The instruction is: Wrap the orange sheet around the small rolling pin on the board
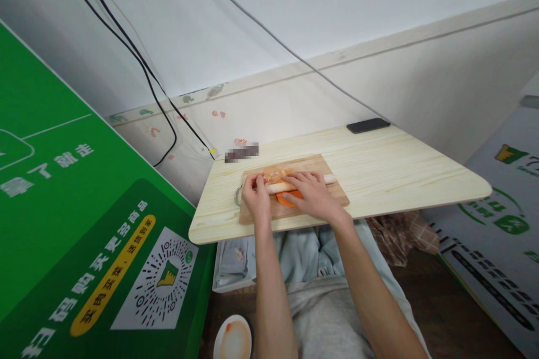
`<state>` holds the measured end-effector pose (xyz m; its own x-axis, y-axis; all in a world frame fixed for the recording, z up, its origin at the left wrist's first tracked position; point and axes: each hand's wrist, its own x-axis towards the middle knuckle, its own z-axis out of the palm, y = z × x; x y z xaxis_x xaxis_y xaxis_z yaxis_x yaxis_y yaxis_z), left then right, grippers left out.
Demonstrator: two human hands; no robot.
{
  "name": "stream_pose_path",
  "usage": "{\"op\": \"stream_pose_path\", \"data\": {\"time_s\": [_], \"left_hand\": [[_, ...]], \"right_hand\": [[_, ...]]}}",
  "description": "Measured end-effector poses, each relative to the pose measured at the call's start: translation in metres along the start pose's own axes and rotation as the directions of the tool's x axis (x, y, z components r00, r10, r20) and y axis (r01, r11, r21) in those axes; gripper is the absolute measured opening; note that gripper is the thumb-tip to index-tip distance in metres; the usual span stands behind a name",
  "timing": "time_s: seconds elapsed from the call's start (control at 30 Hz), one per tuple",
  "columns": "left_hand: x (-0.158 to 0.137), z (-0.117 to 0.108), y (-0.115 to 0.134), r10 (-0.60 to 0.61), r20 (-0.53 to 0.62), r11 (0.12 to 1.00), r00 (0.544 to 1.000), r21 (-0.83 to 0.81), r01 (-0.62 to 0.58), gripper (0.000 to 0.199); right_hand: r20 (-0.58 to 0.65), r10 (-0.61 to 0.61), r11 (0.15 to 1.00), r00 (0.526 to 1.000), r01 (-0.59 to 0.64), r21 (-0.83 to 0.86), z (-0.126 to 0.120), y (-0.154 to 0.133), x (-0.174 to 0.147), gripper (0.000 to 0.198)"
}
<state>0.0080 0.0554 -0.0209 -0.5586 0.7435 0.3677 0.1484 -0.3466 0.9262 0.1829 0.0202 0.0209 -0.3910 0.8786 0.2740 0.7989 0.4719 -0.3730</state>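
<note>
While the right hand (312, 193) lies spread over the pale rod (330, 179), left hand (256, 196) curled, grip unclear: orange sheet (290, 198), just below frame centre, looks flattened; work seemingly unfinished.

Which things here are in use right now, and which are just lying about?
In use:
pale rod, under the right hand
bright orange piece
wooden board

Apparently just lying about:
black phone
white dish, though its orange stains leave that uncertain

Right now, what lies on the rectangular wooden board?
A pale cylindrical rod with orange material on either side; the left hand and right hand hide what lies beneath them.
</note>
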Motion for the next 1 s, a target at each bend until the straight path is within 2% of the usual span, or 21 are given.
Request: {"op": "stream_pose_path", "data": {"time_s": [0.33,0.6,0.8,1.0], "left_hand": [[-0.001,0.0,0.001,-0.004,0.003,1.0,1.0,-0.029,0.004,0.02],[-0.002,0.0,0.0,0.012,0.006,1.0,1.0,0.01,-0.012,0.02],[-0.001,-0.002,-0.002,0.009,0.016,1.0,1.0,0.002,-0.009,0.021],[-0.002,-0.001,-0.001,0.014,0.011,1.0,1.0,0.009,-0.014,0.02]], "right_hand": [[0.047,-0.008,1.0,0.999,0.007,0.028,-0.006,0.0,-0.008,0.053],[-0.07,0.022,0.998,0.997,-0.026,-0.06,0.007,0.0,0.001,0.052],[0.013,-0.01,1.0,1.0,0.01,-0.014,0.002,0.004,-0.006,0.057],[-0.036,0.01,1.0,0.999,-0.011,-0.026,0.005,0.0,0.0,0.052]]}}
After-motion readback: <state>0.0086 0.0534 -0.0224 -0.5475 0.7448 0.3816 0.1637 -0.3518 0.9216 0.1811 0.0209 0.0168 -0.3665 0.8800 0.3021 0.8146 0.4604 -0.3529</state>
